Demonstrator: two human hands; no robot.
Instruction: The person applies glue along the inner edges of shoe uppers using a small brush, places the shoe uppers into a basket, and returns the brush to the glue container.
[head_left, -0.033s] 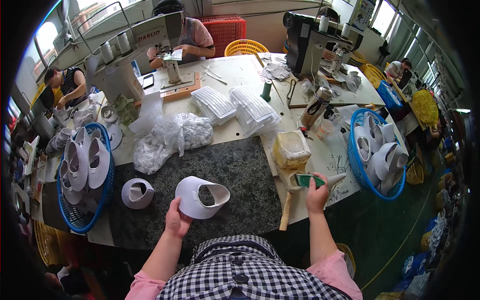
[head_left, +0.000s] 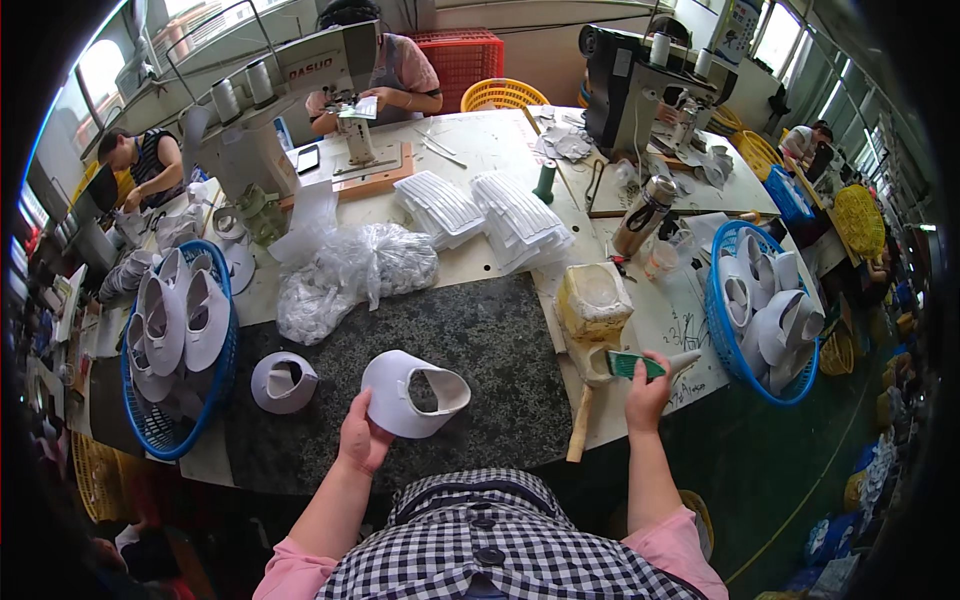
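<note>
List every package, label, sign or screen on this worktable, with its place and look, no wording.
Clear plastic bags: crumpled, behind the dark mat, holding pale pieces.
Phone: dark flat screen beside the sewing machine.
Sewing machine nameplate: red marking on the white arm.
Yellowed tub: squarish, ahead of the right hand.

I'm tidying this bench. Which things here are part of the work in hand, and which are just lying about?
In use:
left hand holding white shoe upper
right hand holding green-handled brush
dark stone slab

Lying about:
second white upper
clear plastic bags
stacked white pieces
metal flask
blue baskets
</note>
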